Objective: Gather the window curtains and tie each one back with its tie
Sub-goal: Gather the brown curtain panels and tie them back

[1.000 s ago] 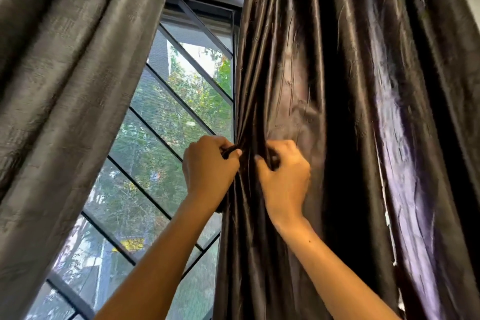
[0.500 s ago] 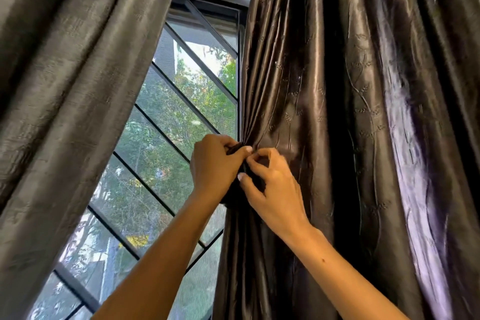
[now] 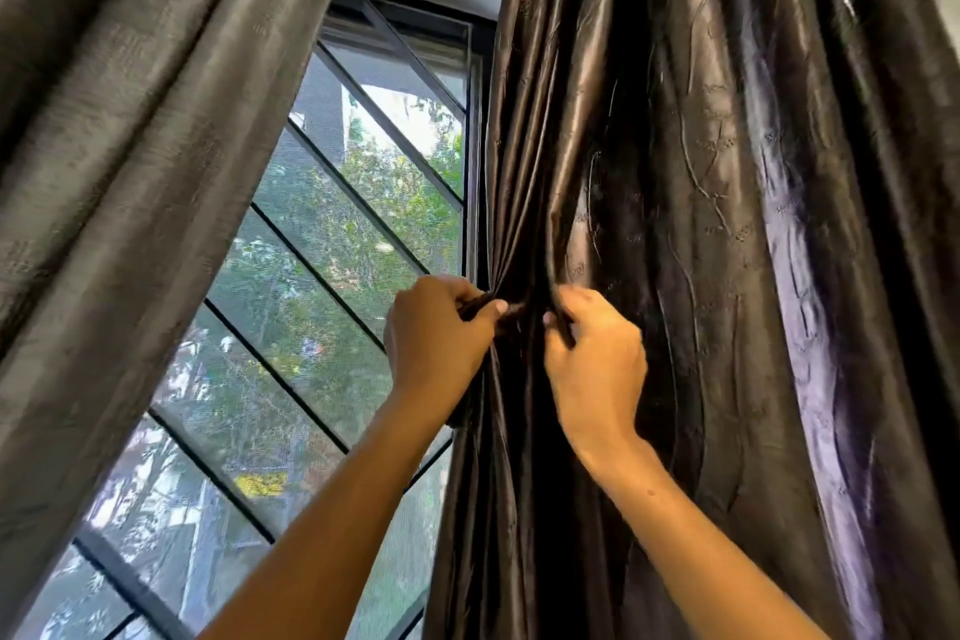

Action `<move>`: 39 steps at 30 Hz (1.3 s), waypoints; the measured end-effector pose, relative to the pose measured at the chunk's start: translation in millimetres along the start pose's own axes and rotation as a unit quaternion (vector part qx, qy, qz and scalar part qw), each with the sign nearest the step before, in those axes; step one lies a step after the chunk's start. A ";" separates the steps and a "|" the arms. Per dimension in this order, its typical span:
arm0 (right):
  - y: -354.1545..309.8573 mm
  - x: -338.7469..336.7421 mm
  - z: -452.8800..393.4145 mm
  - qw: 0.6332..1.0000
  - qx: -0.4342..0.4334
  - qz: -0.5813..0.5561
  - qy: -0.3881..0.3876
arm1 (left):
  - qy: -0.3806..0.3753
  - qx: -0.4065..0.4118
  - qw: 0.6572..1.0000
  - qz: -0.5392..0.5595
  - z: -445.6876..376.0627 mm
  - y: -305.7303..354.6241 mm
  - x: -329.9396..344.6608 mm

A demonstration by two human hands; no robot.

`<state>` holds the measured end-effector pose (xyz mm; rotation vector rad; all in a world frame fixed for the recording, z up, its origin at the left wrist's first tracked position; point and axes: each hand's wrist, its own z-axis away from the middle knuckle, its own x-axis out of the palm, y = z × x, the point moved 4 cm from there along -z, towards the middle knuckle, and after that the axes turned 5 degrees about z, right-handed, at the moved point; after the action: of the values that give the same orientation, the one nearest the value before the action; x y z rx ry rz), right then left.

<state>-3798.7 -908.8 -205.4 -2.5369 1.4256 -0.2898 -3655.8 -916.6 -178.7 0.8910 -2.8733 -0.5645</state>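
Two hands worked the glossy, pleated dark curtain (image 3: 649, 224): left hand (image 3: 436, 343) pinched its dark tie (image 3: 480, 307), right hand (image 3: 592, 359) curled on a fold. Matte grey curtain (image 3: 130, 172) hung left of the diagonal-barred window (image 3: 332, 286).

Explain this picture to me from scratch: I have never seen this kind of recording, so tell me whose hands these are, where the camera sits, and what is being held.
There is no machine here. A person wears a camera on the head, so the one view looks forward and up along their own bare arms. The left hand and the right hand are both raised to the dark brown glossy curtain, which hangs on the right of the window. The left hand grips a dark tie strip at the curtain's gathered edge; the right hand pinches a dark fold or strip beside it, which of the two cannot be told. A second, grey matte curtain hangs loose on the left, untouched. Between them shows the window with slanted black bars, with green trees outside. No table or other surface is in view.
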 end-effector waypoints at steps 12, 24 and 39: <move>-4.0 10.7 29.4 0.976 -0.125 0.019 -0.175 | -0.011 0.011 1.000 0.008 10.4 10.1 6.1; 40.8 35.7 -7.0 0.853 0.321 -0.303 -0.276 | -0.003 -0.019 0.999 -0.026 -0.1 -1.7 -4.3; -30.3 10.0 23.3 0.990 -0.097 -0.080 -0.067 | 0.009 0.009 1.000 0.025 9.9 0.1 -16.8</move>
<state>-3762.6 -899.9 -218.5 -2.7744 1.2585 -0.0048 -3643.7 -903.9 -187.3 0.8189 -2.8794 -0.5242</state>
